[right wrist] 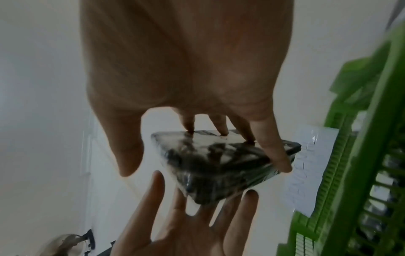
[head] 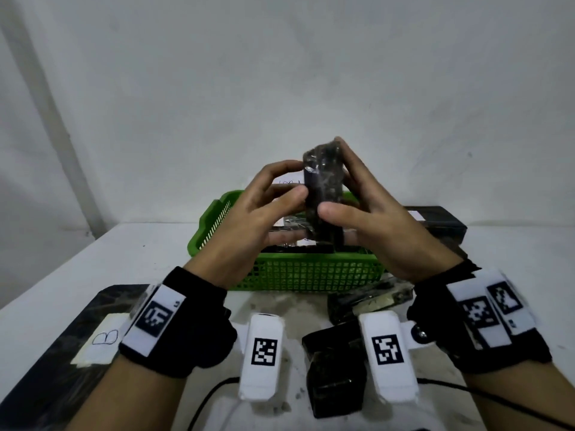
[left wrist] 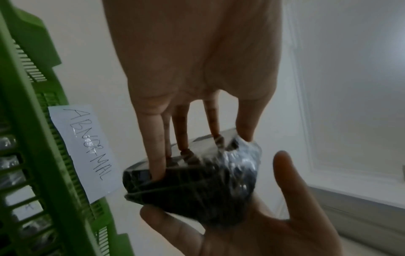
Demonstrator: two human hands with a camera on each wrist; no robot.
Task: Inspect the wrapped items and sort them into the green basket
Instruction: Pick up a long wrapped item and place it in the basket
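- A dark wrapped item [head: 323, 194], a flat block under shiny clear film, is held upright above the green basket [head: 298, 275], clear of the table [head: 130, 256].
- The left hand [head: 264, 206] pinches one long edge, thumb in front and fingertips behind.
- The right hand [head: 361, 206] clamps the opposite edge, its fingers [right wrist: 278, 155] laid along the far face.
- I judge the block stiff and light; the film bunches at one end and looks slippery, so gripping the firm long edges seems safer than the crinkled end.
- A paper label [left wrist: 85, 149] reading ABNORMAL hangs on the basket wall.
- More wrapped items [head: 370, 298] lie on the table just in front of the basket.
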